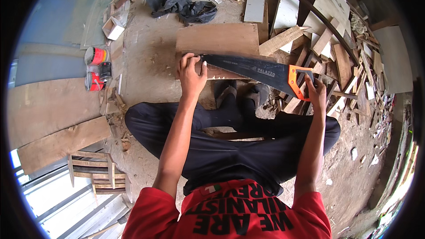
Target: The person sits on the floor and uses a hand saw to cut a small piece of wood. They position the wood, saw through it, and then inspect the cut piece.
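Observation:
A hand saw [248,68] with a dark blade and an orange and black handle lies across my front, its flat side up and its teeth toward me. My right hand [315,92] is closed around the handle. At the other end, the curled fingers of my left hand [193,76] pinch the narrow tip of the blade. Behind and below the saw is a brown wooden board [217,37], its near edge pale and splintered. My feet are just on the near side of that edge, between my bent knees.
Wood offcuts [305,48] are heaped at the right. Black plastic bags [177,2] lie at the far side. Several cans [96,56] stand at the left, near a long plank [64,144] and a slatted wooden piece [95,170].

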`<action>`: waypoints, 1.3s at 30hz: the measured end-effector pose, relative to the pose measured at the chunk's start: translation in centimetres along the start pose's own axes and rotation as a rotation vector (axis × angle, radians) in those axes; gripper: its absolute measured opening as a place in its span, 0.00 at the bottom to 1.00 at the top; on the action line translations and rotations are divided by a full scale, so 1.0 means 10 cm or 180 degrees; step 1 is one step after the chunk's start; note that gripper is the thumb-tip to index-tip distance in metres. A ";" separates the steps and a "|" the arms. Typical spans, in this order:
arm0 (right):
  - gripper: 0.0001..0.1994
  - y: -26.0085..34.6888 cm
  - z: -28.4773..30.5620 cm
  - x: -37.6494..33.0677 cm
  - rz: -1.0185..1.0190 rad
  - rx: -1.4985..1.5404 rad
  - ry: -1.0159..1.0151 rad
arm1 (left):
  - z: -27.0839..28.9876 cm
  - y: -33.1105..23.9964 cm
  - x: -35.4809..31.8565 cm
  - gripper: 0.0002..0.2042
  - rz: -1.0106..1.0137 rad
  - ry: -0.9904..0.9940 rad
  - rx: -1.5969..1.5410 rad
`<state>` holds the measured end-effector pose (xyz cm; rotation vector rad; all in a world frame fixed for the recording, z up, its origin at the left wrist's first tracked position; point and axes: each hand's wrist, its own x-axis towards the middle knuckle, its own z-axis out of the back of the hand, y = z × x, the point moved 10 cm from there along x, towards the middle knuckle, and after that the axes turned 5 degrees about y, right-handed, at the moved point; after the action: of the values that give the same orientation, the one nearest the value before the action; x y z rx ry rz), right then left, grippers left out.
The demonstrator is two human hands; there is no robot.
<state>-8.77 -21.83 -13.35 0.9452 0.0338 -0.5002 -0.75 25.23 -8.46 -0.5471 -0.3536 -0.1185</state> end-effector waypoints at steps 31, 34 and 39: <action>0.25 0.06 0.02 -0.08 -0.0122 -0.0002 -0.0072 | -0.02 0.01 0.00 0.10 -0.0051 -0.0028 -0.0188; 0.27 0.10 0.06 -0.08 0.0094 -0.0280 -0.0310 | 0.00 0.03 0.02 0.10 0.0013 -0.0034 -0.0189; 0.28 0.04 0.08 -0.05 -0.0011 -0.0348 -0.0346 | 0.03 -0.09 0.10 0.13 -0.0067 -0.0082 0.0215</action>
<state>-9.23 -22.05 -12.46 0.8101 -0.0351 -0.5470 -0.11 24.63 -7.44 -0.4786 -0.3870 -0.1195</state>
